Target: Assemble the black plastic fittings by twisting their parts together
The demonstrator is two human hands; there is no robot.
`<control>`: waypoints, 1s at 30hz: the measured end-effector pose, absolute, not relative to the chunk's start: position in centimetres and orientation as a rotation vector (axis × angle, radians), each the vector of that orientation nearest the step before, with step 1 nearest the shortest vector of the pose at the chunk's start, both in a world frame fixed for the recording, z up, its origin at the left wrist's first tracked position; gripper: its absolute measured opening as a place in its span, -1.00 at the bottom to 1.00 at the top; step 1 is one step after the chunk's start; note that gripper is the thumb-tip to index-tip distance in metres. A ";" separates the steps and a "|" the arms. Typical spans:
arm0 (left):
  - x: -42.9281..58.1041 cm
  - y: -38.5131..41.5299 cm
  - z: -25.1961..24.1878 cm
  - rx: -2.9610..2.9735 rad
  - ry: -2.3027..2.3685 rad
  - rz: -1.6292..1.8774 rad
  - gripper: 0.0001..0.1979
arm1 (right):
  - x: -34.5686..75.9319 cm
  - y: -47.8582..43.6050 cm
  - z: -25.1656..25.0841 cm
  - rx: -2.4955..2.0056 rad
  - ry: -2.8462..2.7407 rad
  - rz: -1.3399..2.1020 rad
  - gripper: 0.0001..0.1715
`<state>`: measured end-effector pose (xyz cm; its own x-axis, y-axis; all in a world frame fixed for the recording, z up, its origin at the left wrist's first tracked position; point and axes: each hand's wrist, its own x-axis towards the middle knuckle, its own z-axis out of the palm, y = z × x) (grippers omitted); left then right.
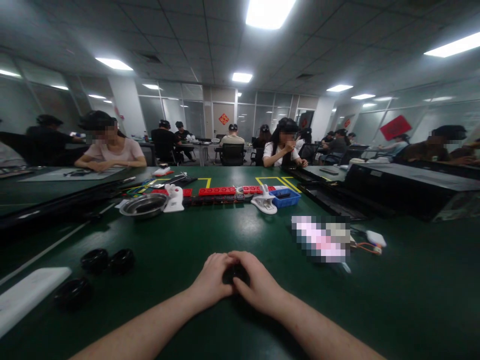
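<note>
My left hand (213,277) and my right hand (259,284) meet at the middle of the near table, their fingers curled round a glossy black round piece (235,273). Most of that piece is hidden by the fingers, and its exact kind does not show. Three similar black ring-like pieces lie to the left: one (94,261) beside another (122,261), with a third (72,294) nearer to me. All rest on the green tabletop (168,245).
A white slab (30,295) lies at the left edge. Farther back stand a metal bowl (144,206), two white clamp-like pieces, red strips (217,191) and a blue tray (287,198). A large black case (408,190) is at the right. Several people sit beyond.
</note>
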<state>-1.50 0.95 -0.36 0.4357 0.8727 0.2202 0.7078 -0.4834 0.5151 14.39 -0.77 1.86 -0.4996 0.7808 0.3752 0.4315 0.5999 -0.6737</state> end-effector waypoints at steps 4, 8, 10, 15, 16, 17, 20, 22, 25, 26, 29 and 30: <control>-1.6 1.0 -0.4 2.369 1.363 0.644 -0.72 | 14.7 -0.7 2.1 -1.024 -2.118 0.616 -0.30; -1.6 1.0 -0.4 2.375 1.361 0.632 -0.73 | 14.3 -0.6 1.9 -1.189 -2.065 0.581 -0.40; -1.6 0.9 -0.4 2.365 1.372 0.635 -0.71 | 14.3 -0.6 1.8 -1.120 -2.090 0.663 -0.40; -1.7 0.9 -0.3 2.383 1.366 0.630 -0.73 | 14.3 -1.0 2.2 -1.137 -2.116 0.645 -0.25; -1.6 0.9 -0.3 2.390 1.359 0.624 -0.74 | 14.2 -1.0 2.2 -1.212 -2.100 0.625 -0.26; -1.6 0.9 -0.4 2.396 1.353 0.617 -0.74 | 14.2 -1.0 2.2 -1.273 -2.083 0.619 -0.29; -1.6 1.0 -0.5 2.383 1.364 0.621 -0.72 | 14.1 -1.0 2.1 -1.229 -2.103 0.657 -0.40; -1.7 1.1 -0.7 2.370 1.369 0.626 -0.69 | 14.2 -1.0 2.1 -1.101 -2.144 0.682 -0.37; -1.8 1.2 -0.7 2.369 1.359 0.624 -0.68 | 14.4 -1.1 2.1 -1.090 -2.137 0.640 -0.27; -1.8 1.1 -0.7 2.374 1.356 0.622 -0.70 | 14.4 -1.1 2.1 -1.132 -2.118 0.614 -0.26; -1.8 1.0 -0.5 2.381 1.354 0.615 -0.72 | 14.2 -1.0 1.9 -1.197 -2.084 0.591 -0.35; -1.7 1.0 -0.5 2.379 1.353 0.618 -0.72 | 14.2 -1.0 1.8 -1.168 -2.096 0.604 -0.39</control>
